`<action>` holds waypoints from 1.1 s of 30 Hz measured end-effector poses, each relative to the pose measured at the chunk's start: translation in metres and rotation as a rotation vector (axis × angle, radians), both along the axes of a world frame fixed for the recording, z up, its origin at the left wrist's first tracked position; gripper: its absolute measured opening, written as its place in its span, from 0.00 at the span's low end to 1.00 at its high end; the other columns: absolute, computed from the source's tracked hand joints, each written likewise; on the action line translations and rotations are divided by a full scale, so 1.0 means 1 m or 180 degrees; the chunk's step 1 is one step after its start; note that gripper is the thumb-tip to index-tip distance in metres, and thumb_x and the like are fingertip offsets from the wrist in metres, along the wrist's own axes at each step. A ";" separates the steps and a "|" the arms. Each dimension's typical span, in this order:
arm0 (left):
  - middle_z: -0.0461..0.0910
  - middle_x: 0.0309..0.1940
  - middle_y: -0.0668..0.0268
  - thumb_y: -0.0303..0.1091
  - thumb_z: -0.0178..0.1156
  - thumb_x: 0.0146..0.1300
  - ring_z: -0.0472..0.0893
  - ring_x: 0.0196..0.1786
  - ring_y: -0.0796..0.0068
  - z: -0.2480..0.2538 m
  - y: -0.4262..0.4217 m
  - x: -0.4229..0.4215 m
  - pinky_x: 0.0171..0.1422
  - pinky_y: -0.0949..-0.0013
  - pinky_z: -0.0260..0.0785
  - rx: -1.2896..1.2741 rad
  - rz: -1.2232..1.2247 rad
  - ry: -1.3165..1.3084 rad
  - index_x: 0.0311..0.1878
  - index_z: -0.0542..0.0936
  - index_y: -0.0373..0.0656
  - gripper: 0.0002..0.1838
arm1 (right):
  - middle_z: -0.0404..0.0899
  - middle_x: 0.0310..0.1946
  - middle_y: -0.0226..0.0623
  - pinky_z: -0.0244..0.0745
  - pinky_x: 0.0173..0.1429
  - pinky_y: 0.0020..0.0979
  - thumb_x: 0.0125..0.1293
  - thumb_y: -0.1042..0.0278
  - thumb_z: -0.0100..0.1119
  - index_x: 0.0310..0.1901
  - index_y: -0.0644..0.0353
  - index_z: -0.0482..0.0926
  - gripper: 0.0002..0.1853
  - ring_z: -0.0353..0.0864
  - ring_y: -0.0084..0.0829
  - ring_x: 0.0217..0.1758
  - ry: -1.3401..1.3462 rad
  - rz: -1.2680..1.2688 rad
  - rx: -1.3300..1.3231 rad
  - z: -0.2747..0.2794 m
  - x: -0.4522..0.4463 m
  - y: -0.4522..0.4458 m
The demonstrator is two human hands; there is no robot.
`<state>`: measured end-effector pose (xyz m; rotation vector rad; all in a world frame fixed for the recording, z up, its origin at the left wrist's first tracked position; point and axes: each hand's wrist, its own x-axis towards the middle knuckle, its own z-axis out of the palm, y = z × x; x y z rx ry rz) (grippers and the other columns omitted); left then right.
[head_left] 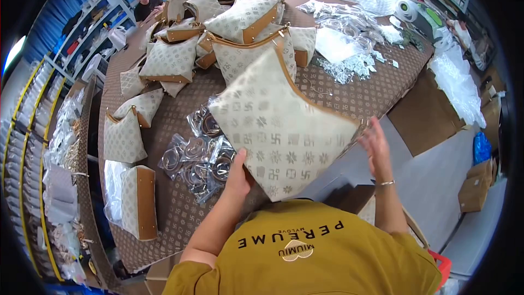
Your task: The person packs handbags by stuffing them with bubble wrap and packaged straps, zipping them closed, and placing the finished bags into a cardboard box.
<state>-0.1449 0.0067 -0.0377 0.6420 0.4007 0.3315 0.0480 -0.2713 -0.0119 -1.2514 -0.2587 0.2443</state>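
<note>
A cream patterned handbag with brown trim along its curved top is held tilted above the table, close to my body. My left hand grips its lower left edge, thumb on the front panel and the other fingers hidden behind. At the bag's right corner, my right hand has its fingers bent around the edge, slightly blurred. Left of the bag lie several rings in clear plastic packets, close to my left hand.
Matching handbags are piled at the back of the brown patterned table. Another bag stands at the left edge. Plastic packets lie at the back right. A person is at the far left. Cardboard boxes stand on the right.
</note>
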 end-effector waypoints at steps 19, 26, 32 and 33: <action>0.60 0.65 0.64 0.60 0.43 0.64 0.65 0.63 0.62 0.064 0.017 0.064 0.66 0.58 0.58 -0.0355 -0.0725 -0.1987 0.68 0.56 0.46 0.36 | 0.67 0.58 0.36 0.65 0.62 0.35 0.58 0.61 0.59 0.64 0.60 0.58 0.34 0.69 0.31 0.57 -0.0260 0.2360 0.1559 0.084 -0.017 0.061; 0.52 0.69 0.54 0.56 0.45 0.65 0.57 0.68 0.57 0.060 -0.010 0.071 0.71 0.55 0.47 0.1897 0.0479 -0.0596 0.68 0.52 0.37 0.38 | 0.68 0.56 0.36 0.66 0.60 0.35 0.59 0.62 0.57 0.64 0.60 0.59 0.32 0.70 0.30 0.56 0.0172 0.1636 0.1135 0.039 -0.059 0.055; 0.43 0.70 0.47 0.57 0.49 0.61 0.42 0.72 0.49 0.126 -0.029 0.036 0.71 0.47 0.26 0.6271 0.0683 -0.0667 0.69 0.49 0.35 0.43 | 0.69 0.55 0.35 0.67 0.59 0.34 0.60 0.62 0.56 0.63 0.60 0.60 0.30 0.71 0.30 0.54 0.0147 0.1335 0.1057 0.035 -0.065 0.045; 0.43 0.70 0.46 0.57 0.49 0.60 0.40 0.73 0.47 0.130 -0.035 0.034 0.71 0.46 0.24 0.6605 0.0461 -0.0621 0.69 0.49 0.36 0.44 | 0.69 0.55 0.35 0.67 0.59 0.34 0.60 0.62 0.56 0.63 0.60 0.60 0.30 0.71 0.30 0.54 0.0131 0.1301 0.1030 0.037 -0.065 0.045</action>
